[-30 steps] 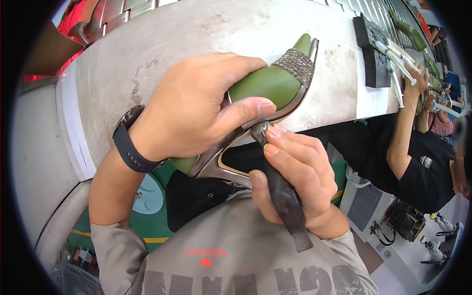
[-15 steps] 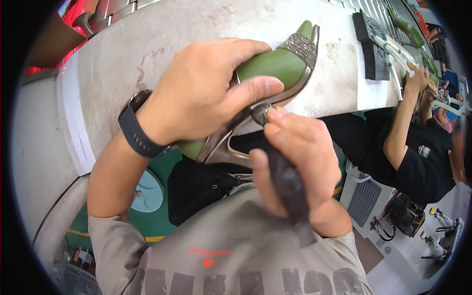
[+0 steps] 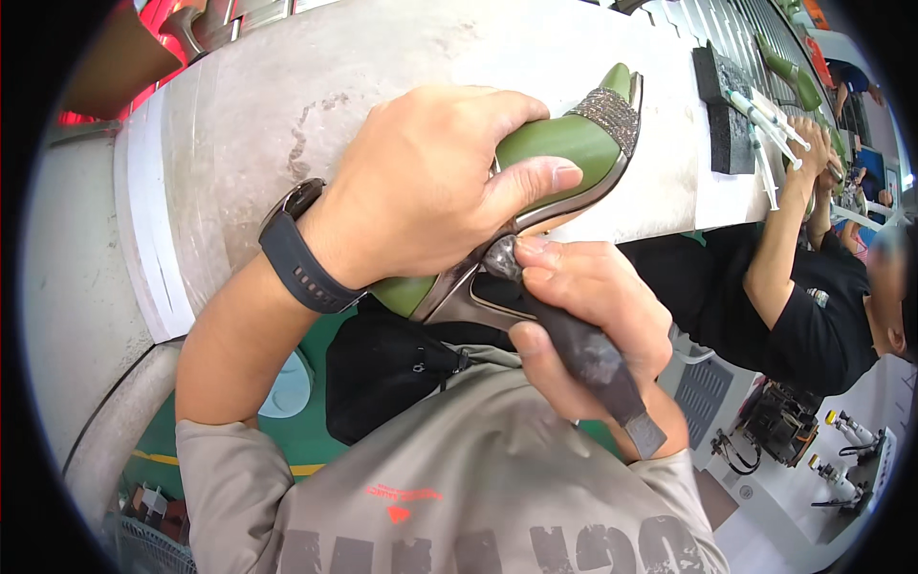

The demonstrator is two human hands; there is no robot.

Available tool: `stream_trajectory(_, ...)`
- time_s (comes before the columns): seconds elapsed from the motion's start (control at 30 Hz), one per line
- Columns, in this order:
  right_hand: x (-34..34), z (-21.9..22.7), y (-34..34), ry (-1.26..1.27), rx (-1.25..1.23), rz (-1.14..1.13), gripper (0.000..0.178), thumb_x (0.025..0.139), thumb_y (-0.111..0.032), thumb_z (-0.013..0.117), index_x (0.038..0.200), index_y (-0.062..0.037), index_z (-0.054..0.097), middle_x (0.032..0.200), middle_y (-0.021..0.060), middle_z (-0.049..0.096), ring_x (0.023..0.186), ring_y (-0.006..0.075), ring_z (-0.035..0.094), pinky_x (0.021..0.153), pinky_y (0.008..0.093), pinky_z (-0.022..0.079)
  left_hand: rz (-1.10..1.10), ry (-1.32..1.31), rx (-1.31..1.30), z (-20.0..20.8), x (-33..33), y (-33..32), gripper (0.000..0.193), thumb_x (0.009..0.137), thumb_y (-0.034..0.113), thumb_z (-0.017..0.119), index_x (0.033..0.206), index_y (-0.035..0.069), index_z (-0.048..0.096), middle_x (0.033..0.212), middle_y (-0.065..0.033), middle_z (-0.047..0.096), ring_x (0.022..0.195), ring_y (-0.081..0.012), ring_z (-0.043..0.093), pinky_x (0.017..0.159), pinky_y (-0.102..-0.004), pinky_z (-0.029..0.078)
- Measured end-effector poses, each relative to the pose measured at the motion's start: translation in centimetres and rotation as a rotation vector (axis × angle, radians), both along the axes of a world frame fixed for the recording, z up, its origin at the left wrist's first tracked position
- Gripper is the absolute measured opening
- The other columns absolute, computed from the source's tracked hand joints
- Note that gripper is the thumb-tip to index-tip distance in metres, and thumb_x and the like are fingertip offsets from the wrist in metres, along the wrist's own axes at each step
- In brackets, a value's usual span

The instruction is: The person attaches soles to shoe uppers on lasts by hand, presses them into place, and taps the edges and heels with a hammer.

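A green high-heeled shoe (image 3: 564, 148) lies tilted at the table's near edge, its glittery band toward the pointed toe and its bronze-coloured sole edge and heel toward me. My left hand (image 3: 430, 182), with a black watch on the wrist, is closed around the shoe's middle, thumb on the upper. Below it, my right hand (image 3: 602, 306) grips a dark hand tool (image 3: 583, 349). The tool's rounded, shiny grey end is against or very close to the sole edge by the heel; its flat end points down toward my shirt. Contact itself is partly hidden by my fingers.
A pale worktable (image 3: 402, 57) stretches ahead. At right, a black foam block (image 3: 724, 115) lies beside several syringes (image 3: 765, 120). A co-worker in a black shirt (image 3: 813, 316) works there with green shoes. A light-blue round stool (image 3: 287, 387) stands below on the green floor.
Both hands and the shoe have shifted slightly right and down in the picture. The dark tool, blurred before, is now sharper, with its flat end showing. Both holds persist.
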State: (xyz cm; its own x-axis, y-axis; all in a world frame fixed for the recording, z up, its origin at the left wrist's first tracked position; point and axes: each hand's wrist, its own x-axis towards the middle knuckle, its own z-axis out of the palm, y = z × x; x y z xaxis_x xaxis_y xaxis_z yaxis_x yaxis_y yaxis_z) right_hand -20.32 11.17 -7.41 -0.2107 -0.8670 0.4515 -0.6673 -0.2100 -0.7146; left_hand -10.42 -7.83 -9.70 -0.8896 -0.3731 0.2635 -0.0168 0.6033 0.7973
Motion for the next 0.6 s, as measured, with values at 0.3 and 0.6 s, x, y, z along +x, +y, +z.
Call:
stream_trajectory(0.3, -1.1, -1.0, -0.2, -0.027, -0.079, 0.085, 0.037, 0.076, 0.001, 0.08, 0.112, 0.0053, 0.071, 0.111, 0.0234, 0.075, 0.099, 0.0364, 0.075, 0.087, 0.0417, 0.061, 0.038, -0.092, 0.157, 0.6, 0.0, 0.0, 0.037, 0.1, 0.025, 0.07, 0.121, -0.005, 0.07, 0.104, -0.0212, 0.076, 0.092, -0.0314, 0.074, 0.084, -0.0374, 0.056)
stream_trajectory(0.6, -5.9, 3.2, 3.5, -0.288, 0.009, -0.3, 0.03, 0.093, -0.008, 0.074, 0.119, 0.0048, 0.066, 0.122, 0.0219, 0.074, 0.112, 0.0236, 0.072, 0.101, 0.0354, 0.054, -0.076, -0.24, -0.136, 2.9, -3.0, 1.1, 0.105, 0.072, 0.042, 0.094, 0.15, -0.005, 0.043, 0.111, -0.0303, 0.071, 0.102, -0.0473, 0.07, 0.088, -0.0454, 0.056)
